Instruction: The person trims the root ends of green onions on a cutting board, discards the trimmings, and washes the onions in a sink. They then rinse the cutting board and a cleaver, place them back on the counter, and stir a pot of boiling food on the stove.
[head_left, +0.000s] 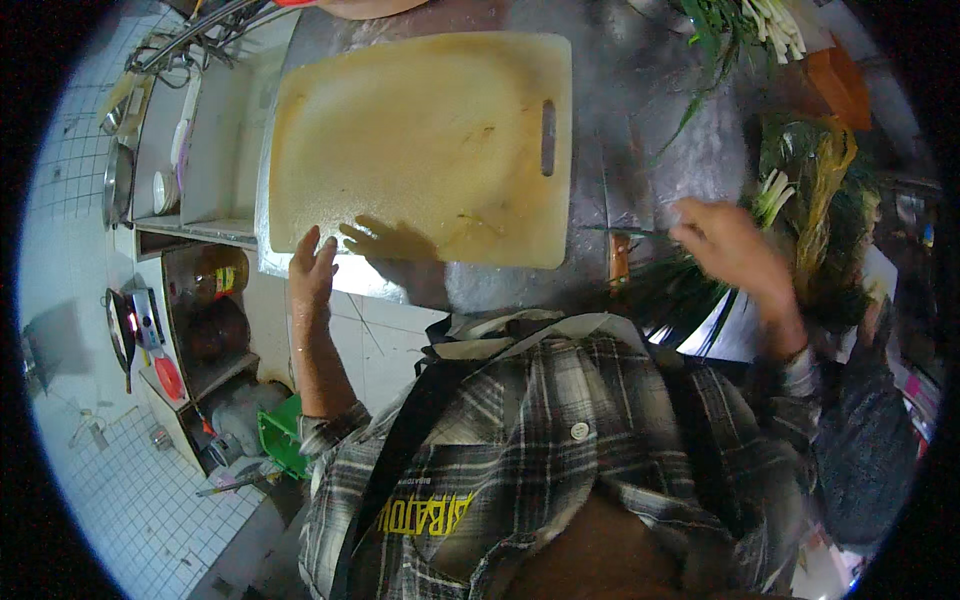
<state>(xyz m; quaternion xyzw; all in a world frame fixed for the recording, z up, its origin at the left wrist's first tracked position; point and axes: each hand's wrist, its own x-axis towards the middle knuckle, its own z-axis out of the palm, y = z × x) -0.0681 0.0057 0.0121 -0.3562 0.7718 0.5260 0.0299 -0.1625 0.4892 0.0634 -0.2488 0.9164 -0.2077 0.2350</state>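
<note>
A yellowed plastic cutting board (420, 150) with a slot handle lies on the metal worktop (690, 165). My left hand (313, 262) is raised at the board's near left corner, fingers apart, holding nothing. Its shadow falls across the board's near edge. To the right, my right hand (727, 244) is blurred, with bent fingers and no object visible in them. Beneath and beside it spread long green scallion leaves (660, 292). Between that hand and the board lies a knife with a wooden handle (619, 259), its blade pointing away from me. Small scraps (476, 221) cling to the board.
More scallions (776, 30) lie at the far right, by an orange-brown block (840, 86). A heap of greens (817, 202) sits right of my hand. Another person's sleeve (862, 427) shows at right. Shelves (210, 300) and a green plastic container (283, 435) stand left.
</note>
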